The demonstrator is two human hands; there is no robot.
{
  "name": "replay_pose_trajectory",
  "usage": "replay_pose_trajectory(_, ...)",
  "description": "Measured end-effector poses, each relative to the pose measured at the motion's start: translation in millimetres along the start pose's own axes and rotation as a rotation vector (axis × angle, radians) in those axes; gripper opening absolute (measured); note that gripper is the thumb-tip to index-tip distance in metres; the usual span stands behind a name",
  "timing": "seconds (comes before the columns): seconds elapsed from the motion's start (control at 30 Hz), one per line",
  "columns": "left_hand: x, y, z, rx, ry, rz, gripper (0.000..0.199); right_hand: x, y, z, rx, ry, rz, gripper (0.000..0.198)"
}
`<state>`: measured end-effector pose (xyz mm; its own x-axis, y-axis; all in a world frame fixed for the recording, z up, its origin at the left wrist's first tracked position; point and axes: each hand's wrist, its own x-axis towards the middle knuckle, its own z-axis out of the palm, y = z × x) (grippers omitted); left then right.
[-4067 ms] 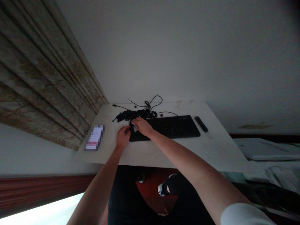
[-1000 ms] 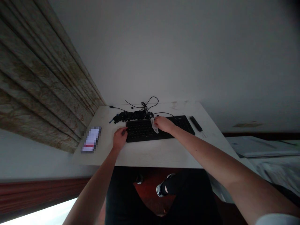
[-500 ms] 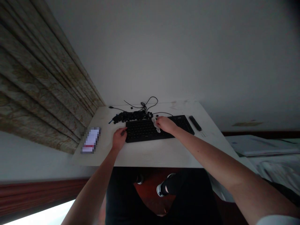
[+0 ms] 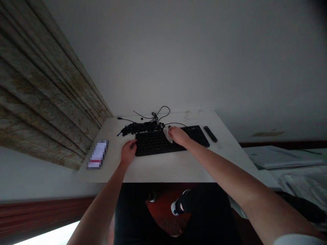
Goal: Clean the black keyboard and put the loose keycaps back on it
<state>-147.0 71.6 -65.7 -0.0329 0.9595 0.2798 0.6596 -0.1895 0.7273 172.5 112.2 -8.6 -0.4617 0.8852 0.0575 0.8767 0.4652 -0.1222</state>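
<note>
A black keyboard (image 4: 150,146) lies flat on the white table, its keycaps apparently off over much of its face. Its left end is gripped by my left hand (image 4: 128,152), fingers closed at the edge. My right hand (image 4: 178,134) pinches a crumpled white tissue (image 4: 167,135) against the upper middle of the keyboard. Just behind the keyboard is a heap of loose black keycaps (image 4: 140,128).
A coiled black cable (image 4: 155,117) lies near the wall. On the left is a pixelated phone (image 4: 98,153), beside the curtain (image 4: 51,81). A slim dark bar-shaped object (image 4: 211,134) rests right of the keyboard. Papers (image 4: 278,157) lie beyond the table's right edge.
The tissue has shifted slightly and bunched closer under my right hand. My left hand keeps its hold on the keyboard; the whole view has moved a little.
</note>
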Motion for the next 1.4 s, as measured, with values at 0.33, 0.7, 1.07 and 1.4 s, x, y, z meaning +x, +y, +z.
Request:
replay_pose_trajectory(0.33, 0, 6, 2, 0.036, 0.024, -0.017, 0.033, -26, 42, -11, 0.010, -0.013, 0.157, 0.024)
replay_pose_trajectory(0.7, -1, 6, -1, 0.002, 0.000, -0.010, 0.032, -8, -3, 1, 0.058, 0.013, -0.025, 0.022)
replay_pose_trajectory(1.07, 0, 5, 1, 0.024, 0.014, -0.012, 0.033, -33, 48, -15, -0.036, -0.029, 0.130, 0.025)
replay_pose_trajectory(1.4, -1, 4, -1, 0.027, -0.001, -0.006, 0.032, -29, 32, -6, -0.016, -0.008, 0.050, 0.026)
